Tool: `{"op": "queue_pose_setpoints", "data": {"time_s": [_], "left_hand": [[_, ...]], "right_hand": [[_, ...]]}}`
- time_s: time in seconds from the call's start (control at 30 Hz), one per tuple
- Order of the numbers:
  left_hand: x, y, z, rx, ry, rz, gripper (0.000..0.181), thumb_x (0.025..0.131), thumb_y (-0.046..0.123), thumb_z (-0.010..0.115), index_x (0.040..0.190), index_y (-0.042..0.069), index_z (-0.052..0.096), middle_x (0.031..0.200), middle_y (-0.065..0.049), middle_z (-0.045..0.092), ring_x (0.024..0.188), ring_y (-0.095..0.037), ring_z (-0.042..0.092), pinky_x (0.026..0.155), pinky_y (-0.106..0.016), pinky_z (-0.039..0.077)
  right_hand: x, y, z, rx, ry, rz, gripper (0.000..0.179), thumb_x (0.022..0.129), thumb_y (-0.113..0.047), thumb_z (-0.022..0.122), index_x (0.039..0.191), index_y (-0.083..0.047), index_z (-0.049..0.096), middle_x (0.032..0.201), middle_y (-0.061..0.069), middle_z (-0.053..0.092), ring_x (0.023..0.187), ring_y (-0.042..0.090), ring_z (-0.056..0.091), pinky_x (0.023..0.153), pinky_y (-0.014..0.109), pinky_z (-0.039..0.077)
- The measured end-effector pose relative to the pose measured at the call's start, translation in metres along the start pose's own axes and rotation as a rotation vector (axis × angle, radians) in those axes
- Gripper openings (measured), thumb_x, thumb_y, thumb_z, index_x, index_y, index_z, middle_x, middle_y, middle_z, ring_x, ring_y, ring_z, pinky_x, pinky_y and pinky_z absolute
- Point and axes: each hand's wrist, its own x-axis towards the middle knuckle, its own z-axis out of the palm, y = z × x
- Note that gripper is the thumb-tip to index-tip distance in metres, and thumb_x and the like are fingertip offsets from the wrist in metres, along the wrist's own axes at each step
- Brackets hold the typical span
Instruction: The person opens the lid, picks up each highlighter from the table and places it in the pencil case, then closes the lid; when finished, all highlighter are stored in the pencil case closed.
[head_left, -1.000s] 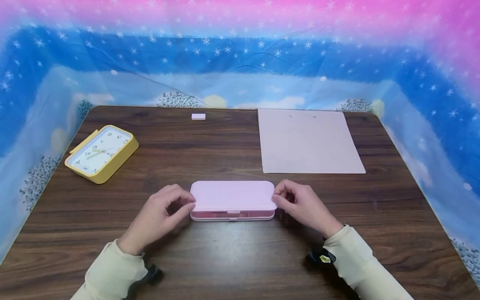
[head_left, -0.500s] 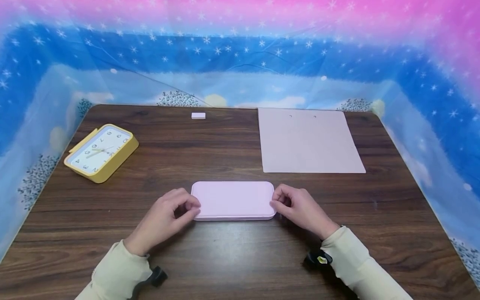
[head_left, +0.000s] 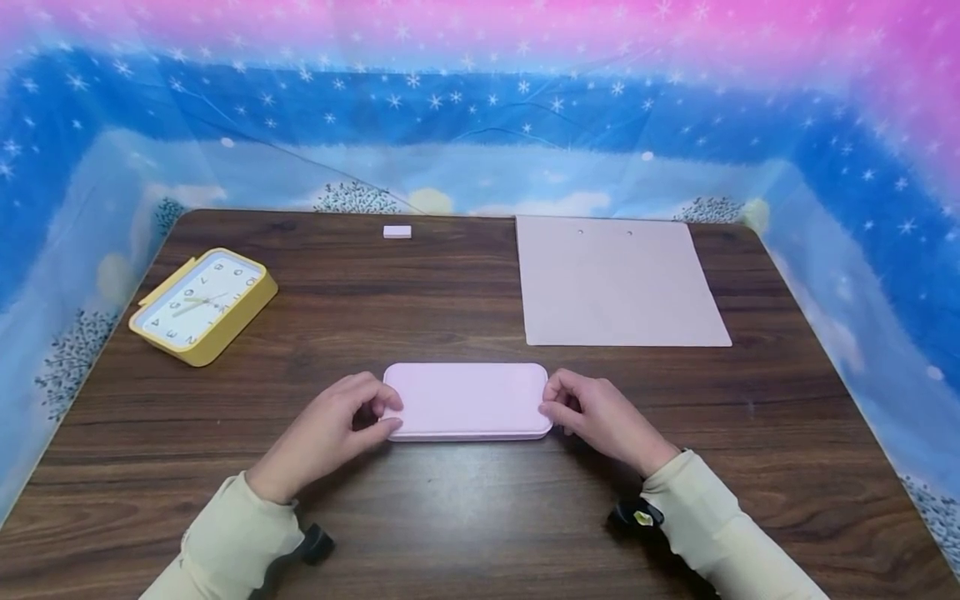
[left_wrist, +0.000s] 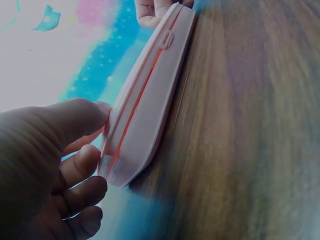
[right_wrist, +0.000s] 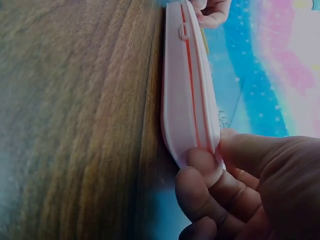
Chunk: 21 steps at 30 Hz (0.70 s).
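A pink pencil case [head_left: 467, 400] lies lengthwise before me, its lid down. In the left wrist view a thin red-orange line runs between the lid and the base [left_wrist: 150, 115], past a small front clasp [left_wrist: 167, 40]. My left hand [head_left: 330, 432] pinches the lid's left end between thumb and fingers. At the opposite end my right hand [head_left: 606, 417] grips the corner, thumb on the lid edge and fingers curled at the side, as the right wrist view shows. What the case holds is hidden.
A yellow alarm clock [head_left: 204, 307] lies at the left of the dark wooden table [head_left: 472, 525]. A small white eraser-like block [head_left: 397, 232] is near the back edge. A pale pink board [head_left: 622, 283] with two small holes lies back right. Patterned cloth [head_left: 480, 108] hangs behind.
The pencil case's lid has come down at the front, covering the opening and clasp seen a second ago. Both hands have shifted slightly with it; little differs over the last half second.
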Motion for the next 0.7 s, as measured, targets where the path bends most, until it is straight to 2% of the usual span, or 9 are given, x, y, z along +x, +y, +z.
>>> {"op": "queue_pose_setpoints", "data": {"time_s": [0.43,0.7], "left_hand": [[-0.0014,-0.0028,0.0046,-0.028,-0.016,0.003,0.017,0.086,0.017,0.076,0.099,0.021,0.067,0.085,0.009,0.052,0.081,-0.008,0.05,0.073,-0.025,0.046],[-0.0004,0.0036,0.0052,0.019,-0.027,-0.021,0.016,0.086,0.02,0.075,0.1,0.022,0.067,0.088,0.011,0.054,0.085,-0.008,0.05,0.077,-0.028,0.047]], "right_hand": [[-0.0027,0.0014,0.0048,-0.011,0.018,-0.001,0.01,0.094,-0.02,0.066,0.09,-0.018,0.056,0.069,-0.007,0.06,0.057,0.006,0.057,0.06,0.024,0.046],[-0.0069,0.0003,0.004,-0.042,0.054,0.021,0.011,0.092,-0.021,0.069,0.089,-0.02,0.058,0.07,-0.009,0.059,0.061,0.005,0.055,0.063,0.024,0.045]]}}
